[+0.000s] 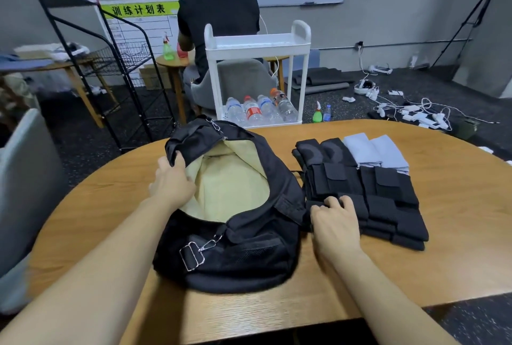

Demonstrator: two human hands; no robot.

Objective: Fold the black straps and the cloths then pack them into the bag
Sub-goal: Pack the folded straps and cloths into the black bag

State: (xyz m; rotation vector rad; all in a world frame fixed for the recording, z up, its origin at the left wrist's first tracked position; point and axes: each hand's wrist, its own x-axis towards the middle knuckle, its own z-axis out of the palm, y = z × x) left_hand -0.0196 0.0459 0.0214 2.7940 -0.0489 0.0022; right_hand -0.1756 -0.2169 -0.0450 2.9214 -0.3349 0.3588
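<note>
Two bare forearms reach in from the near edge. Left hand (173, 178): grip closed on the far-left rim of the black fabric duffel bag (243, 236), thumb over the black edge, fingers tucked inside, holding the mouth open. Right hand (336, 223): fingers lightly curled, tips resting on the nearest stack of folded black straps (382, 200); whether it already pinches the stack or only presses on it I cannot tell.

Bag lies on its side on the rounded wooden desk (457, 234), just left of the straps, zip open, pale yellow lining (230, 184) exposed. Nothing visible inside as far as the opening shows. A metal buckle and clip (194, 253) hang at its near end.

Progress, judged: folding looks done. Straps sit in neat overlapping rows of flat black rectangles, hook-and-loop tabs showing on top. Two folded light grey cloths (374, 152) lie side by side at the far end of the rows, touching them. Packing appears not yet begun; all of it is left to go in.

Beyond the desk: white plastic trolley (257, 48) with water bottles (260, 109) on its lower shelf; a seated person (219, 12), back turned.
</note>
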